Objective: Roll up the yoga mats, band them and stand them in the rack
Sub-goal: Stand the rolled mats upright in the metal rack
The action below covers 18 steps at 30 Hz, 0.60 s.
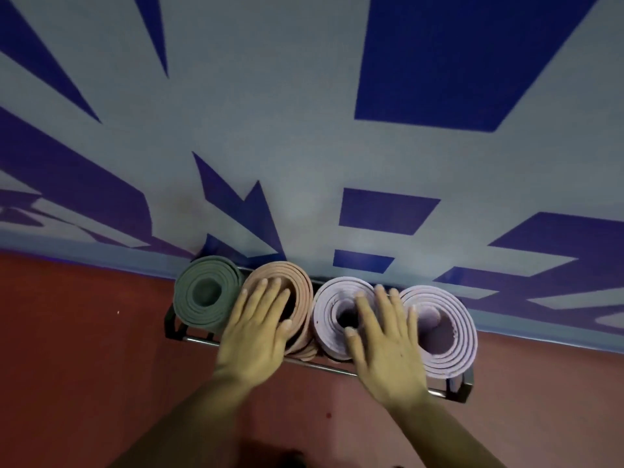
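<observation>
Both flat (palms down): left hand [255,336], right hand [385,346]

You are standing in a gym or yoga studio.
Lower centre of the frame, a low steel-tube rack [199,341] holds a dark green rolled foam mat [189,305], a peach rolled foam mat [300,293] and two lilac rolled foam mats [326,315] [466,332], on a brick-red sports floor [67,332] against a pale grey wall with bold blue graphics [304,96].

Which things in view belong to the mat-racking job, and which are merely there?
Job: green mat, peach mat, left lilac mat, right lilac mat, rack, left hand, right hand.
Merely there: blue-patterned wall, red floor.
</observation>
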Motion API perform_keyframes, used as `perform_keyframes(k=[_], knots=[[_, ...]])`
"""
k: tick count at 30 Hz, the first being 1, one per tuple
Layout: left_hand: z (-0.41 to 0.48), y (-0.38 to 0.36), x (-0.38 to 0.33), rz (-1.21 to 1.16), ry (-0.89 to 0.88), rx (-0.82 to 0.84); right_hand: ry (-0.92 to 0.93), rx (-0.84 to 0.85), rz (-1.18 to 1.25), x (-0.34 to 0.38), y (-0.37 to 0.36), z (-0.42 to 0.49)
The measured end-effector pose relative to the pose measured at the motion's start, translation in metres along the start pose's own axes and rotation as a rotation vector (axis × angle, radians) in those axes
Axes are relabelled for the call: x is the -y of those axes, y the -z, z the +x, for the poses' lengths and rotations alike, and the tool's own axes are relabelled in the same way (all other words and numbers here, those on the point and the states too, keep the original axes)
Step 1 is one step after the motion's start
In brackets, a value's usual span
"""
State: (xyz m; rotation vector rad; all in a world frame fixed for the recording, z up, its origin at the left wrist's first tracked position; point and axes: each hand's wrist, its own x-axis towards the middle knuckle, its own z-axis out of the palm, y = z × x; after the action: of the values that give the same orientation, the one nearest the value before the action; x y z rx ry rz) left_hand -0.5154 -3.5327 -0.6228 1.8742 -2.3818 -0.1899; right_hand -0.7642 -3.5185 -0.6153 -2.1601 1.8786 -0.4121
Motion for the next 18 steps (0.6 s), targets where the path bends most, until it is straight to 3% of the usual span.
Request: perform_keyframes(k=[4,7,13,18], knots=[[-0.018,-0.007,0.039,-0.075,-0.020,0.066,0.292,0.050,-0.093,0.057,-0.035,0.000],[-0.020,-0.014,0.050,-0.078,-0.044,0.084,0.241,0.120,-0.198,0.064,-0.054,0.002],[-0.028,-0.025,0.048,-0.069,-0.066,0.024,0.128,0.097,-0.318,0.076,-0.071,0.015],[-0.026,-0.028,0.045,-0.078,-0.043,0.040,0.074,0.128,-0.314,0.081,-0.072,0.018]])
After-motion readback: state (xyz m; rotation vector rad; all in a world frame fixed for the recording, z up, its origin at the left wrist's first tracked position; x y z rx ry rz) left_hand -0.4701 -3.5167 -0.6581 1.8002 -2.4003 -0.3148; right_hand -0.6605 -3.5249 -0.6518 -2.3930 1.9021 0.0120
